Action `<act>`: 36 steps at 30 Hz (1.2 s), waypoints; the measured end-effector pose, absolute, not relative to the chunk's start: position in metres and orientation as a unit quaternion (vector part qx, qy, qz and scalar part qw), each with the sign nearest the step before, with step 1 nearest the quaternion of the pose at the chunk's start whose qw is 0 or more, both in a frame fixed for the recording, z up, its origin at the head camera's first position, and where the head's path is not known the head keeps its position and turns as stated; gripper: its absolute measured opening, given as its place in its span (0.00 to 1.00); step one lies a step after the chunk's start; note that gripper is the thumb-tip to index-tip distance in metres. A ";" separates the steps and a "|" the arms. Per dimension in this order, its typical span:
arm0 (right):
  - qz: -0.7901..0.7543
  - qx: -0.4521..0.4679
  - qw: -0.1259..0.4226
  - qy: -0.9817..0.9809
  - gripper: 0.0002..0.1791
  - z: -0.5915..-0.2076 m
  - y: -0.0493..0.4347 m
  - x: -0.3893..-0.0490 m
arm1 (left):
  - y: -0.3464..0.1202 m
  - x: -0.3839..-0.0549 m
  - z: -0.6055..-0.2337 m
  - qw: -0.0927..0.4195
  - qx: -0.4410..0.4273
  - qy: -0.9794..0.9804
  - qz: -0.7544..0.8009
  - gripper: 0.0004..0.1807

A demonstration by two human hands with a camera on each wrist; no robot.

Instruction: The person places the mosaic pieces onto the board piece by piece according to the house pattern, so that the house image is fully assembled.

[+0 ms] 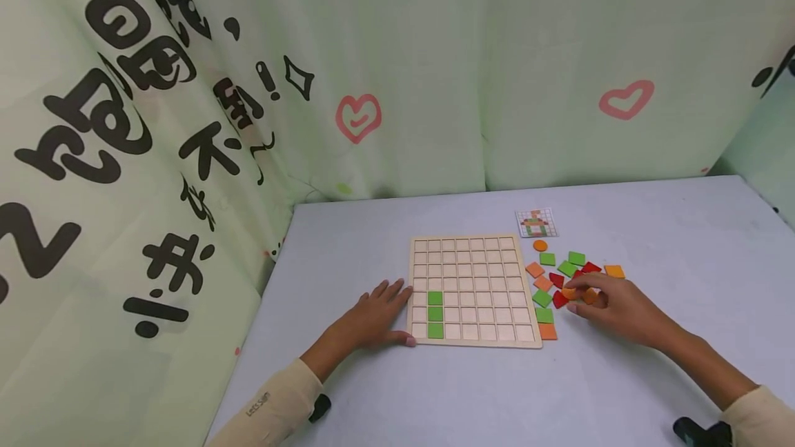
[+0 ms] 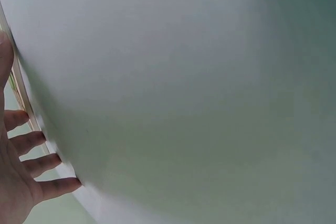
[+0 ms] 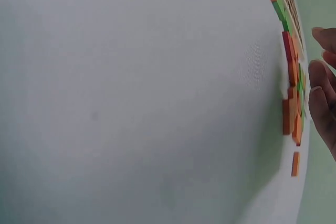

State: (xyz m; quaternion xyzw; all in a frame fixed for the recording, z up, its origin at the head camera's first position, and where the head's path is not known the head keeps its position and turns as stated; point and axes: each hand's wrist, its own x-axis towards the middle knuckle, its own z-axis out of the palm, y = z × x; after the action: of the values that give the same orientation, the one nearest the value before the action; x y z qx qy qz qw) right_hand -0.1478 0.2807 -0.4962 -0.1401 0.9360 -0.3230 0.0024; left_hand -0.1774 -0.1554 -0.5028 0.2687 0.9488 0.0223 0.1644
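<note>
A wooden grid board lies on the table, with three green square tiles stacked in one column near its left side. My left hand rests flat against the board's left edge, fingers spread and thumb by the lower corner; the left wrist view shows the fingers straight along that edge. Right of the board, my right hand is over a pile of loose tiles, thumb and fingertips pinching a small orange piece. In the right wrist view this hand is at the right border, partly cut off.
Loose green tiles, red pieces and orange tiles lie scattered along the board's right side. An orange round piece is near the top of them. A small pattern card lies behind. A printed curtain hangs beyond the table.
</note>
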 end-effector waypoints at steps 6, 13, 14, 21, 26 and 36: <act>-0.288 -0.085 0.001 0.954 0.23 -0.503 0.301 -0.139 | -0.155 -0.178 -0.503 0.165 0.269 0.949 0.019 0.55; -0.264 -0.055 -0.003 0.963 0.26 -0.508 0.314 -0.134 | -0.155 -0.177 -0.503 0.167 0.268 0.949 0.022 0.55; -0.263 -0.053 -0.002 0.963 0.26 -0.509 0.315 -0.133 | -0.155 -0.176 -0.503 0.168 0.267 0.949 0.022 0.55; -0.250 -0.045 0.012 0.967 0.23 -0.508 0.316 -0.134 | -0.156 -0.176 -0.501 0.166 0.270 0.948 0.022 0.54; -0.249 -0.040 0.033 0.967 0.23 -0.506 0.318 -0.134 | -0.155 -0.177 -0.503 0.162 0.275 0.947 0.018 0.55; -0.269 -0.024 0.038 0.962 0.24 -0.508 0.316 -0.133 | -0.154 -0.178 -0.503 0.168 0.271 0.948 0.021 0.55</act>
State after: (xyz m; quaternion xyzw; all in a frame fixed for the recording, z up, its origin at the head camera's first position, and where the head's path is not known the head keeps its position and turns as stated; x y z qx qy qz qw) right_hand -0.1331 0.3156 -0.5081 -0.0240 0.9622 -0.2686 0.0376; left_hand -0.1784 -0.1539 -0.5033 0.2709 0.9476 0.0206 0.1681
